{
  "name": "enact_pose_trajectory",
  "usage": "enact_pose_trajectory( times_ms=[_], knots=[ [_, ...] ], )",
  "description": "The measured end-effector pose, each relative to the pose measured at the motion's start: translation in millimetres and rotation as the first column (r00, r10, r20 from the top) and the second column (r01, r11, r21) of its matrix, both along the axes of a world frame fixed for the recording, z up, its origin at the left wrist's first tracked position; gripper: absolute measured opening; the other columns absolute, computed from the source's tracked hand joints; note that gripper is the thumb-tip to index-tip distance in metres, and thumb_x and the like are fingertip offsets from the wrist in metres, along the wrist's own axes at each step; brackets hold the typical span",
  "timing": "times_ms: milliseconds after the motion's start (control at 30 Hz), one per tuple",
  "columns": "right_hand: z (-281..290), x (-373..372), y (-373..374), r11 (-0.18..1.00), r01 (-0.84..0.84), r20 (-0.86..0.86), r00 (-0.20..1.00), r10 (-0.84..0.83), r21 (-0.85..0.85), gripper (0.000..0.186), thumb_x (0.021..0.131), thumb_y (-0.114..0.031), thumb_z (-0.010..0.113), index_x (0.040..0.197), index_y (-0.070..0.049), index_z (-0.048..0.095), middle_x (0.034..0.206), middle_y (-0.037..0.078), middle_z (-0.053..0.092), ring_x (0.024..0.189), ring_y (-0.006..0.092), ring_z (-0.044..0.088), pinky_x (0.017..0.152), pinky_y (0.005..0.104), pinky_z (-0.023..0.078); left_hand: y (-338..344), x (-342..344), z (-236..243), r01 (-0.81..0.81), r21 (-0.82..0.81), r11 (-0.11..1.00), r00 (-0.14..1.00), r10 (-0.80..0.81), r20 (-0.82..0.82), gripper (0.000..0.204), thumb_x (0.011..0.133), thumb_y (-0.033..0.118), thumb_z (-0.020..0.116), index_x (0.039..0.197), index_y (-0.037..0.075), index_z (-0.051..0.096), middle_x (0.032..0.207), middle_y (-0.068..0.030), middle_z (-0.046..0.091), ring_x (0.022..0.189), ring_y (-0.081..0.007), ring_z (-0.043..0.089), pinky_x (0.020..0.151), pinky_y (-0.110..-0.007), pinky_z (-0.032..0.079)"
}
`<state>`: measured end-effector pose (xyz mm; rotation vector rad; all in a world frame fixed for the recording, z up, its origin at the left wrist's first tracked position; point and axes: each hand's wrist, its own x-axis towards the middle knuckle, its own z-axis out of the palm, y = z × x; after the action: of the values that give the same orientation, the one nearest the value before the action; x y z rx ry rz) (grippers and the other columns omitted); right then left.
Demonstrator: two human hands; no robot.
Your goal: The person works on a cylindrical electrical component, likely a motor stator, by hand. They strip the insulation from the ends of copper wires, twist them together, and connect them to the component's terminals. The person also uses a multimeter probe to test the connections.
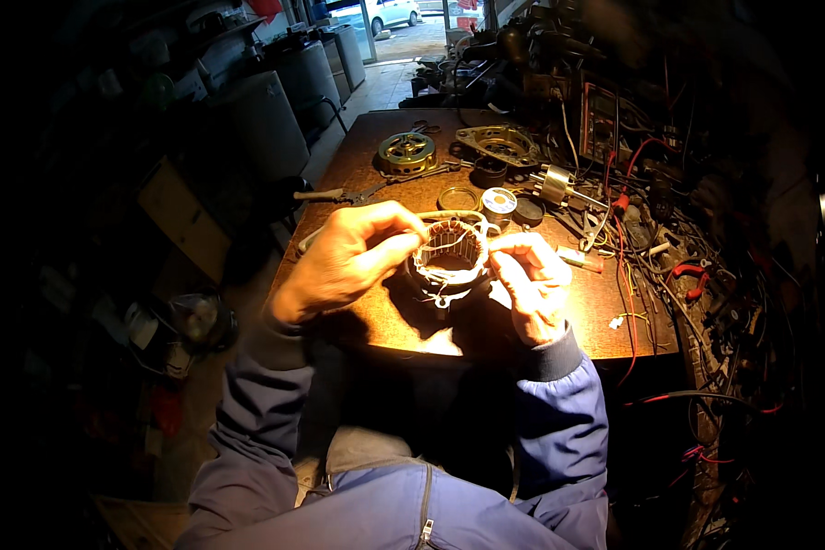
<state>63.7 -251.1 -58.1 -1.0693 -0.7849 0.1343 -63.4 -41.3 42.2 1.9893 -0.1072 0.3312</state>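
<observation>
A ring-shaped motor stator stands on the wooden bench in front of me, copper windings and pale lacing around its upper rim. My left hand is closed in a pinch at the left of the rim. On the opposite side, my right hand pinches with thumb and forefinger beside the rim. Anything between the fingertips of either hand is too small to make out. A pale sleeved cable curves behind the stator. Just beyond lie a spool with a white label and a round dark lid.
Farther back on the bench are a brass-coloured end cover, a flanged housing and a wooden-handled tool. To the right lie a rotor, a metal clip, a clear tube and tangled wires.
</observation>
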Motion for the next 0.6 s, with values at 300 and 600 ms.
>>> enact_pose_trajectory(
  times_ms=[300,600],
  knots=[
    [-16,-17,-10,0.974,0.209,0.218,0.958,-0.186,-0.087,0.011,0.099,0.004,0.066,0.109,0.002,0.070,0.098,0.005,0.072,0.085,0.0122,0.064,0.078,0.0261,0.052,28,-73,-14,0.230,0.254,0.939,0.955,-0.168,-0.245,0.012,0.100,0.007,0.070,0.107,-0.002,0.074,0.091,-0.0103,0.075,0.082,-0.0176,0.071,0.077,-0.031,0.055],
    [-25,-35,-15,0.874,0.485,0.601,0.706,-0.375,-0.024,0.023,0.085,0.009,0.075,0.106,-0.001,0.071,0.095,0.015,0.073,0.086,0.0286,0.071,0.078,0.0371,0.058,-19,-59,-17,-0.186,0.416,0.890,0.975,0.114,0.193,0.036,0.080,0.005,0.086,0.114,0.001,0.074,0.108,-0.0114,0.074,0.091,-0.0199,0.070,0.080,-0.030,0.057]
  ],
)
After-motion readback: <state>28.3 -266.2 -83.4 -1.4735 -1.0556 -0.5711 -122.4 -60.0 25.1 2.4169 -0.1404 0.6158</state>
